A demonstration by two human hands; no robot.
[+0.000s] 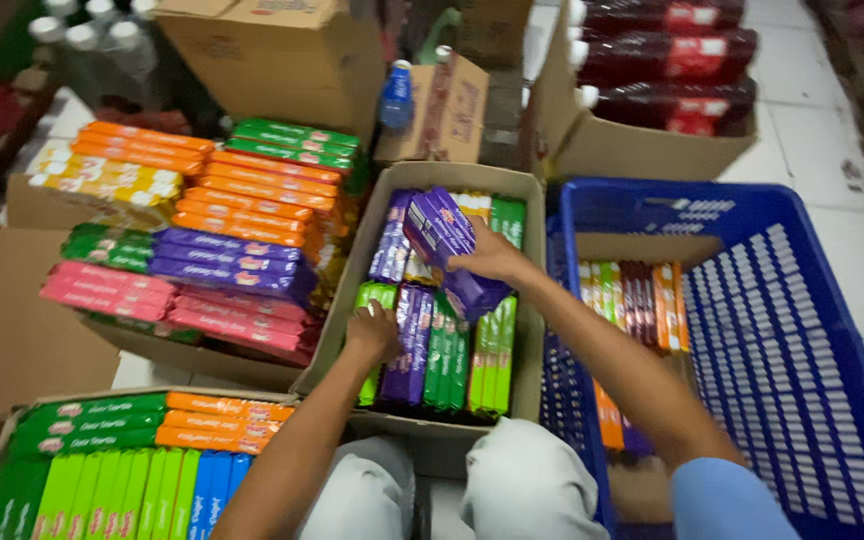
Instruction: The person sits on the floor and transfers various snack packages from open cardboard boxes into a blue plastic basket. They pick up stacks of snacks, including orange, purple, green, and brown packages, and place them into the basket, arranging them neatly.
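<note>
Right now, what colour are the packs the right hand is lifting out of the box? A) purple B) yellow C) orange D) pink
A: the right hand grips a bundle of purple packs above the open cardboard box, while the left hand rests on packs inside it.
</note>
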